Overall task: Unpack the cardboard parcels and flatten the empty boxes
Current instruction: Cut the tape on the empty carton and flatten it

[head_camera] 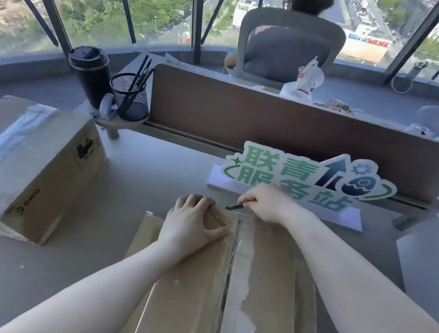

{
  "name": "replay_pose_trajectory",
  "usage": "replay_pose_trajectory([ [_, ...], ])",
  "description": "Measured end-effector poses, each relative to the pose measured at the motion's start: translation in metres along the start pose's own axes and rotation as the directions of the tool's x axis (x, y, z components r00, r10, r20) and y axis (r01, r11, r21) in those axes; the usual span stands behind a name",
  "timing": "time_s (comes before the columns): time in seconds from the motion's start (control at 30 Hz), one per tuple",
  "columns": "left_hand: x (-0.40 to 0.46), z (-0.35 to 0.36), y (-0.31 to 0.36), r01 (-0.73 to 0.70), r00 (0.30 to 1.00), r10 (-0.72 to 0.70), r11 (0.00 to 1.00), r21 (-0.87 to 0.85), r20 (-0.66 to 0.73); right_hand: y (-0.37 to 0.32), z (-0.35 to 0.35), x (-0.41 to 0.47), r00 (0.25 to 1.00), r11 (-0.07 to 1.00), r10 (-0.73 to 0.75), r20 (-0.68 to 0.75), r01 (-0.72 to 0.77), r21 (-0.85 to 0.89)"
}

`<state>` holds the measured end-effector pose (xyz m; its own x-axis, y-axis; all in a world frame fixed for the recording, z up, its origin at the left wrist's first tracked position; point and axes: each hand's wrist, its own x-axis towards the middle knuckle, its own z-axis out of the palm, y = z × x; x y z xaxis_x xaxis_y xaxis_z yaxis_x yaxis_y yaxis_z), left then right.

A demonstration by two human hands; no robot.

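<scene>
Head view: the grey desk top (pixel 128 179) is seen stretching wide, with bare surface left at 9 o'clock of the long brown cardboard parcel (pixel 231 291) lying at centre. Its long axis runs from 6 to 12 o'clock, away from the person, and a taped seam is followed straight down its middle. The near end is cut off by the bottom edge of the frame; the far end stops just short of the green-and-white cut-out sign (pixel 307 179) at 12 o'clock. Behind that sign the desk is closed off by a brown divider panel (pixel 292 126).

A second, bulkier brown cardboard box (pixel 18 169), wrapped in clear tape, is parked at 9 o'clock, well apart from the parcel.

The left hand (pixel 191 226) is laid flat on the parcel's far left corner, fingers spread and pressing down. The right hand (pixel 270 203) is curled round a slim black cutter (pixel 236 207), whose tip is pointed toward 9 o'clock right at the far end of the seam. The parcel is thus kept below and nearer than both hands.

A black mesh pen pot (pixel 130 98) and a black lidded tumbler (pixel 89 73) are stationed at 10 o'clock.
</scene>
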<state>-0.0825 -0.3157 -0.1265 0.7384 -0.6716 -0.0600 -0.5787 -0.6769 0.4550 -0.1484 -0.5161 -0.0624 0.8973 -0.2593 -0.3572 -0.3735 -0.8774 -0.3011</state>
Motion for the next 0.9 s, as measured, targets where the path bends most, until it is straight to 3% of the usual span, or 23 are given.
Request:
replay_pose_trajectory([
  [0.4, 0.0, -0.002, 0.003, 0.034, 0.999, -0.033, 0.999, -0.015, 0.021, 0.021, -0.008, 0.022, 0.984, 0.986, -0.072, 0.163, 0.046, 0.157],
  [0.57, 0.001, -0.002, 0.005, 0.045, 0.998, -0.046, 0.999, 0.027, 0.047, 0.026, -0.021, 0.028, 0.968, 0.992, -0.092, 0.233, 0.108, -0.058],
  [0.77, 0.0, -0.002, 0.009, 0.048, 0.998, -0.05, 0.998, 0.034, 0.05, 0.033, -0.025, 0.015, 0.969, 0.982, -0.128, 0.213, 0.153, -0.108],
  [0.9, 0.0, -0.002, 0.008, 0.058, 0.997, -0.06, 0.997, 0.045, 0.05, 0.055, -0.035, -0.005, 0.964, 0.947, -0.092, 0.25, 0.162, -0.276],
])
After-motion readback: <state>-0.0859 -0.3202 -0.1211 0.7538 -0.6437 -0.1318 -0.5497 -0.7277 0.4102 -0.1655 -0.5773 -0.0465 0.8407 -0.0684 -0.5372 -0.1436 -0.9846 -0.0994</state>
